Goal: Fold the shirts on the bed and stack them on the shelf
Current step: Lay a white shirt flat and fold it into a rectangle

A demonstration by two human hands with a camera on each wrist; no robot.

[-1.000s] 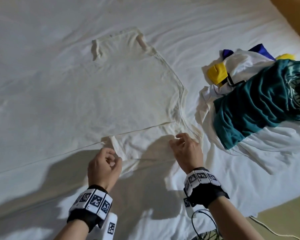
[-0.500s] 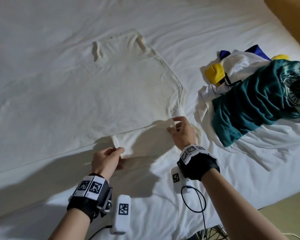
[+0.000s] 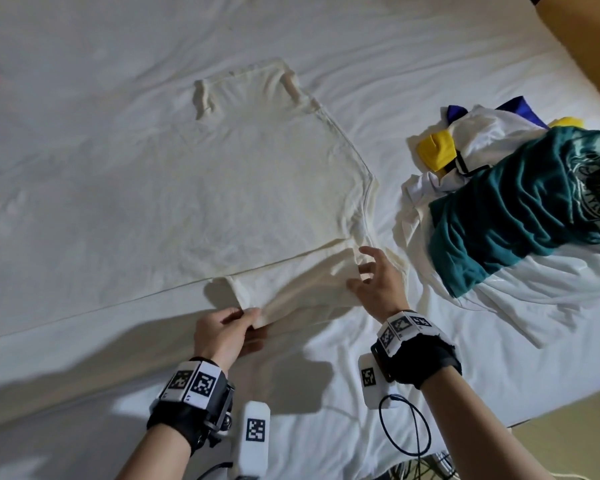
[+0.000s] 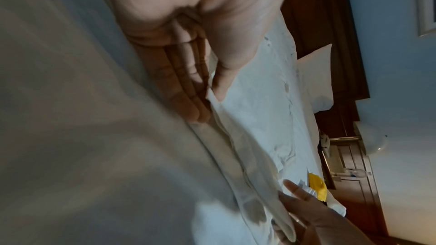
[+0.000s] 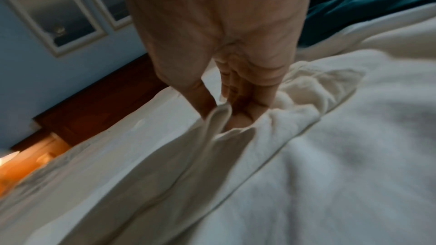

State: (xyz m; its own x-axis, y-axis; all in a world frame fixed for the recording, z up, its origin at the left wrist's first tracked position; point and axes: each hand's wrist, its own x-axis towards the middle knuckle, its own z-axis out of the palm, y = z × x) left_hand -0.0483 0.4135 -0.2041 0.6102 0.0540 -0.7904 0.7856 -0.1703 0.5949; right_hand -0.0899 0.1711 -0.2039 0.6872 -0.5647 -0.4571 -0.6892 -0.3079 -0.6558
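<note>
A cream shirt (image 3: 257, 188) lies spread flat on the white bed (image 3: 84, 98), collar end far from me. Its near edge is raised off the sheet and stretched between my hands. My left hand (image 3: 243, 315) pinches the near-left corner between thumb and fingers; the left wrist view shows that pinch (image 4: 210, 98) on the cream cloth (image 4: 226, 137). My right hand (image 3: 361, 271) holds the near-right corner. In the right wrist view a fold of the shirt (image 5: 188, 156) sits between the thumb and fingers of that hand (image 5: 221, 111).
A loose pile of clothes lies to the right of the shirt: a teal shirt (image 3: 520, 209) on top, white garments (image 3: 499, 133) and a yellow piece (image 3: 433, 150). The bed's edge and tan floor (image 3: 568, 427) are at the bottom right. A wooden surface (image 3: 586, 36) stands at the top right.
Both hands have taken hold of the shirt's near edge and lifted it off the sheet. The left hand has shifted slightly to the right. The pile has not moved.
</note>
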